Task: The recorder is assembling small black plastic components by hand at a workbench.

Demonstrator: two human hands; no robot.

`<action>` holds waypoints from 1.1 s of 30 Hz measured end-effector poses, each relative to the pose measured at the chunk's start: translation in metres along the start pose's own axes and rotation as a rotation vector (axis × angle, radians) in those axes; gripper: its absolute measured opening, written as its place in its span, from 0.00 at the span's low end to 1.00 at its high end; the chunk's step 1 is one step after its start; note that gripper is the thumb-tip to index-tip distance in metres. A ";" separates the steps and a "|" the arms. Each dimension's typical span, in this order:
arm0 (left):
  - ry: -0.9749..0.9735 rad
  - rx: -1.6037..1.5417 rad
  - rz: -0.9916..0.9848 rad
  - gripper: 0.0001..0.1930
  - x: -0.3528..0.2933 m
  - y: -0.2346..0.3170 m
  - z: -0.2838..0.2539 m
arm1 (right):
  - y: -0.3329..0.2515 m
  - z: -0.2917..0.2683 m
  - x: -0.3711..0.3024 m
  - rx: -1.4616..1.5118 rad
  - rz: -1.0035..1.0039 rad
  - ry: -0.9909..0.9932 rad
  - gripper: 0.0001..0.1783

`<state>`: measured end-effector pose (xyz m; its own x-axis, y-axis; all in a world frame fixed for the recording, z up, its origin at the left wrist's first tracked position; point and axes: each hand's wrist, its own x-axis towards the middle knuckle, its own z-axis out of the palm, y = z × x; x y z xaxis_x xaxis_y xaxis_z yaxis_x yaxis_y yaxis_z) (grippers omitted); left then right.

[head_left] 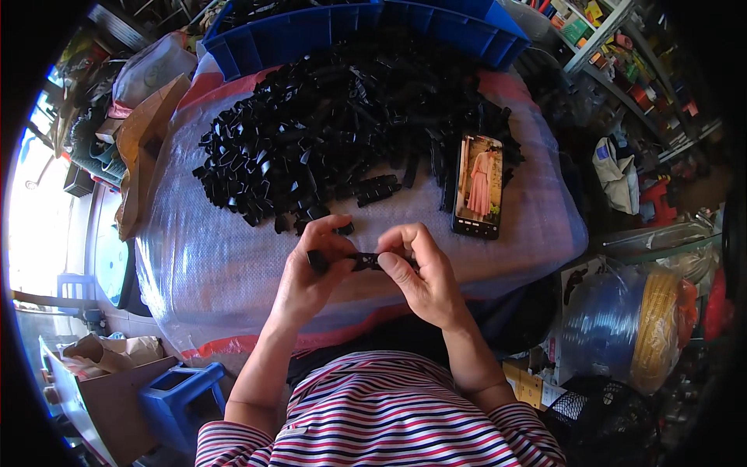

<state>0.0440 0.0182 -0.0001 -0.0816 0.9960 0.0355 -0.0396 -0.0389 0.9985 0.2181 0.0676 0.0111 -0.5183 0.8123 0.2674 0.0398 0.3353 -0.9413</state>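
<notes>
Between my hands, above the near edge of the covered work surface, is a small black plastic part [364, 261]. My left hand [313, 268] grips its left end, where a rounded black piece [317, 261] shows by the fingers. With thumb and bent forefinger, my right hand [420, 272] pinches the other end. The exact kind of part cannot be made out. Beyond my hands lies a large heap of black plastic pieces [311, 140], with a few joined in a short row [369, 189] at its near side.
A phone [478, 187] with a lit screen leans at the heap's right. Two blue bins [296, 39] stand behind. White woven sheeting [233, 272] covers the surface. A blue stool [183, 393] is at lower left; coiled tubing [654, 331] and a black mesh basket [599, 412] are at right.
</notes>
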 end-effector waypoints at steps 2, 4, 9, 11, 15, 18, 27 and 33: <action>0.019 -0.048 -0.018 0.25 0.001 0.002 0.002 | -0.008 0.001 0.000 0.153 0.171 0.029 0.17; 0.040 -0.096 -0.037 0.25 0.001 0.004 0.002 | -0.010 0.003 0.003 0.078 0.094 0.057 0.23; 0.008 -0.090 -0.003 0.22 0.000 0.006 0.005 | -0.003 0.011 0.004 -0.178 -0.145 0.002 0.20; 0.021 -0.177 -0.067 0.19 0.000 0.005 0.005 | -0.002 0.014 0.004 -0.189 -0.156 0.016 0.19; 0.034 -0.464 -0.187 0.08 0.000 -0.003 0.007 | -0.001 0.020 0.004 -0.264 -0.247 0.112 0.20; 0.064 -0.565 -0.220 0.04 0.002 -0.002 0.012 | 0.003 0.021 0.003 -0.251 -0.240 0.097 0.21; 0.163 -0.531 -0.140 0.07 0.010 -0.006 0.009 | -0.006 0.008 -0.006 -0.161 -0.021 0.131 0.11; 0.195 -0.357 -0.023 0.07 0.008 -0.006 0.011 | -0.003 0.011 -0.006 -0.187 -0.008 0.099 0.13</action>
<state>0.0541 0.0277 -0.0056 -0.2629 0.9644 -0.0295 -0.3841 -0.0766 0.9201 0.2117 0.0565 0.0101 -0.4332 0.8490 0.3025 0.1982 0.4171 -0.8870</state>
